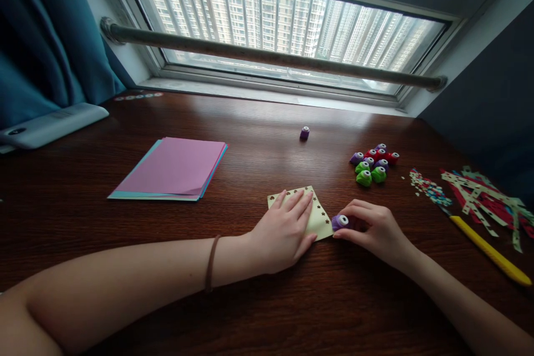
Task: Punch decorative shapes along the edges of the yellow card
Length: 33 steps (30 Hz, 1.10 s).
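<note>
Yellow paper [320,227]: on the table in front of the person, partly hidden under the left hand; flower-shaped holes run along its right edge, more holes along the top edge, some covered by fingers.
Left hand [281,233]: spread flat on the yellow paper, pressing rather than grasping; a brown wristband [211,264] circles the wrist.
Right hand [377,225]: fingers and thumb pinched around a purple craft punch [340,223] at the paper's right corner — whether the corner sits inside its slot cannot be made out.
Punch group [379,174]: purple, red and green, crowded so that some hide others; a lone purple punch [305,133] stands farther left.
Cut-outs [431,189]: a small multicoloured scatter, single shapes too tiny to read.
Paper strips [503,216]: red and pale, punched, tangled, cut off at the right edge.
Yellow-handled tool [490,250]: beside the strips; its thin far end is hard to make out.
Paper stack [179,164]: pink on top, lower sheets showing only as blue and green edges.
Pale flat object [58,125]: by the blue curtain [54,39], kind unclear.
Table [258,311]: dark, glossy wood grain.
Window [271,22]: behind a metal bar [267,57] — tall buildings outside.
</note>
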Tool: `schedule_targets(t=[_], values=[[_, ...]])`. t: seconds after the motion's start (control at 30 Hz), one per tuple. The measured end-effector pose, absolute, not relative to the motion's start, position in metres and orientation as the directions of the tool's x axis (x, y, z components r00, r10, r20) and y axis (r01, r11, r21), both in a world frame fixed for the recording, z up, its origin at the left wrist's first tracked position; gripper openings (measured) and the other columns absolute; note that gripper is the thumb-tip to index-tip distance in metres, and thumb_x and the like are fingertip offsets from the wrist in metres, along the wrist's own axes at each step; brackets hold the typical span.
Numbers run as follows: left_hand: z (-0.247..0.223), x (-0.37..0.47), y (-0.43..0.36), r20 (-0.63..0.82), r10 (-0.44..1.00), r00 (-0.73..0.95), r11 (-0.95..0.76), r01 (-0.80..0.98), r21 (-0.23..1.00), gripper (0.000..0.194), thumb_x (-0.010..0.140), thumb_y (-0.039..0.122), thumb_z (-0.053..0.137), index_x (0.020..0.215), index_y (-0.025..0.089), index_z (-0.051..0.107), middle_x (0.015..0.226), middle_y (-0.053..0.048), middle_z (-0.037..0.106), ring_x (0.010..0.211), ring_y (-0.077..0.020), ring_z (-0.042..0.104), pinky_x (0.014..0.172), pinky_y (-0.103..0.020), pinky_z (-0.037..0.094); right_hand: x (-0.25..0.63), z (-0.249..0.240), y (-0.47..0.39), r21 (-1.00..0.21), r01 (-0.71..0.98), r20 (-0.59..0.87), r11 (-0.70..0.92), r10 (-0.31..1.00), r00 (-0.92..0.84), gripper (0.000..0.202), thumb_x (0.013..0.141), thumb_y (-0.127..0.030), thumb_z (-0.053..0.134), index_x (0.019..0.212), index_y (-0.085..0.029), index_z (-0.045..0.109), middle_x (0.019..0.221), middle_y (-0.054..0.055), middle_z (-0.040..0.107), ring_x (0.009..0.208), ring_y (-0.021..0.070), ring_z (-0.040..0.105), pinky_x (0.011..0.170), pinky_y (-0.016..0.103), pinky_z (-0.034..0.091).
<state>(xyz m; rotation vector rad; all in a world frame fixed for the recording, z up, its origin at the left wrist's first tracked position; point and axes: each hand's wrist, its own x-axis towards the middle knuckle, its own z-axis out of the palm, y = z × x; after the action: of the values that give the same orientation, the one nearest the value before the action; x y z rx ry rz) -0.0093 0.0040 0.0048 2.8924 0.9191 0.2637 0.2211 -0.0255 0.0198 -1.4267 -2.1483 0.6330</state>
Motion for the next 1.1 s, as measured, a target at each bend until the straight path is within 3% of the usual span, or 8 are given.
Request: schedule_targets(t=[0.33,0.5,0.63,1.1], values=[[0.005,-0.009,0.005,0.133,0.605,0.785,-0.795,0.587,0.154,0.060,0.092,0.046,0.031,0.136,0.006,0.031,0.143,-0.014,0.021,0.131,-0.0309,0.015,0.107,-0.046,0.015,0.219,0.021,-0.026,-0.591,0.696,0.148,0.407,0.903,-0.402,0.029,0.071,-0.035,0.070,0.092,-0.018,0.061,0.086,0.003,0.056,0.072,0.0116,0.051,0.064,0.023,0.043],[0.005,-0.009,0.003,0.118,0.610,0.784,-0.791,0.592,0.157,0.060,0.092,0.046,0.031,0.137,0.006,0.030,0.144,-0.013,0.017,0.131,-0.0304,0.014,0.107,-0.046,0.014,0.224,0.027,-0.025,-0.610,0.677,0.111,0.411,0.891,-0.441,0.024,0.077,-0.018,0.062,0.100,-0.020,0.057,0.093,0.002,0.054,0.071,0.0083,0.050,0.063,0.020,0.044],[0.005,-0.009,0.004,0.113,0.614,0.781,-0.787,0.593,0.170,0.060,0.092,0.046,0.031,0.137,0.007,0.030,0.144,-0.013,0.018,0.131,-0.0305,0.014,0.107,-0.046,0.014,0.225,0.029,-0.024,-0.614,0.653,0.121,0.445,0.870,-0.479,0.020,0.080,-0.014,0.056,0.099,-0.020,0.057,0.096,0.002,0.054,0.078,0.0088,0.052,0.066,0.019,0.044],[0.007,-0.011,0.005,0.119,0.615,0.780,-0.784,0.588,0.199,0.055,0.092,0.046,0.032,0.137,0.016,0.031,0.143,-0.012,0.020,0.130,-0.0324,0.016,0.106,-0.048,0.013,0.225,0.026,-0.025,-0.594,0.698,0.124,0.401,0.902,-0.413,0.021,0.076,-0.027,0.066,0.094,-0.019,0.060,0.085,0.001,0.055,0.070,0.0092,0.051,0.063,0.022,0.045]])
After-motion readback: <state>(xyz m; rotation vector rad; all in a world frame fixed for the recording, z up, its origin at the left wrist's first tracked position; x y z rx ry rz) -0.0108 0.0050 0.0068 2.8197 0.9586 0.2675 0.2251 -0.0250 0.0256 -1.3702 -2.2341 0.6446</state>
